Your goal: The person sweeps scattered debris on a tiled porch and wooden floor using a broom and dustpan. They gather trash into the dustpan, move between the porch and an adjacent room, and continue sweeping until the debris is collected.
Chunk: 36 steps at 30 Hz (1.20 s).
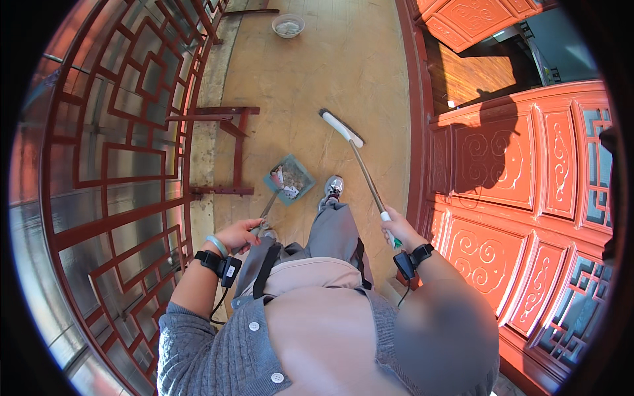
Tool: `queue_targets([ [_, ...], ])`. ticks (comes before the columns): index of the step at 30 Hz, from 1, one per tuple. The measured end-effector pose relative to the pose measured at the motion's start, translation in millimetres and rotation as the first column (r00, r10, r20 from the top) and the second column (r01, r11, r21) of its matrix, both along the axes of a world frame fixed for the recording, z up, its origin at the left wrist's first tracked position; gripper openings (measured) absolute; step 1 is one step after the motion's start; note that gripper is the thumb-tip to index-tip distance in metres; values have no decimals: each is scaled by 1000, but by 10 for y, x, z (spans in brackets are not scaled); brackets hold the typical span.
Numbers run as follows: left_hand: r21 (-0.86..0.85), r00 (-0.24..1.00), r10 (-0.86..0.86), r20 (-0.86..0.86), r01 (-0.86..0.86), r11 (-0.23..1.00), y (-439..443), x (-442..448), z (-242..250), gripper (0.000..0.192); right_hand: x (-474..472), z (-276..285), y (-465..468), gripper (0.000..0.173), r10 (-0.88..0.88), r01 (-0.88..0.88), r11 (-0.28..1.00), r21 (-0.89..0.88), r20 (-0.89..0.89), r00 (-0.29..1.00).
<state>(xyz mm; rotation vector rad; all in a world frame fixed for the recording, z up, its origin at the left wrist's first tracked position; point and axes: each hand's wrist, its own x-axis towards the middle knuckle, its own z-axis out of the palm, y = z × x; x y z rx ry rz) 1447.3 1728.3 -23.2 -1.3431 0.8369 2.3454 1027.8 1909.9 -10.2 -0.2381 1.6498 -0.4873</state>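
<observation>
My left hand grips the handle of a long-handled dustpan. The pan is bluish-green and holds grey dust, paper scraps and other litter; it is in front of my left foot. My right hand is closed round the white end of a broom's handle. The broom reaches forward from that hand, its white head lying slantwise over the floor, ahead and right of the dustpan, with dark bristles along its far edge. Dustpan and broom head are apart.
Red wooden latticework runs along the left, with red wooden supports jutting over the tan floor. A bowl with pale contents stands farther ahead. Carved red door panels line the right side beside an open doorway with a raised sill.
</observation>
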Motion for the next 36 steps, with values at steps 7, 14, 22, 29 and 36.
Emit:
queue_targets([
  [7,-41,975,-222,11,222,974,83,254,-166,67,921,-800,95,70,-155,156,988,5,-73,985],
  [14,-12,947,-310,81,312,950,176,138,-467,64,1952,-514,1508,67,16,-20,995,101,34,999],
  [22,-7,949,-312,47,313,950,327,135,-400,64,1944,349,2402,65,-311,279,948,154,257,915],
  [29,-53,963,-253,97,259,965,695,239,-177,65,1577,93,2982,69,-175,173,985,-24,-122,977],
  [36,-126,956,-211,205,239,963,1070,122,105,65,108,-1211,2769,57,-213,159,974,-160,-411,887],
])
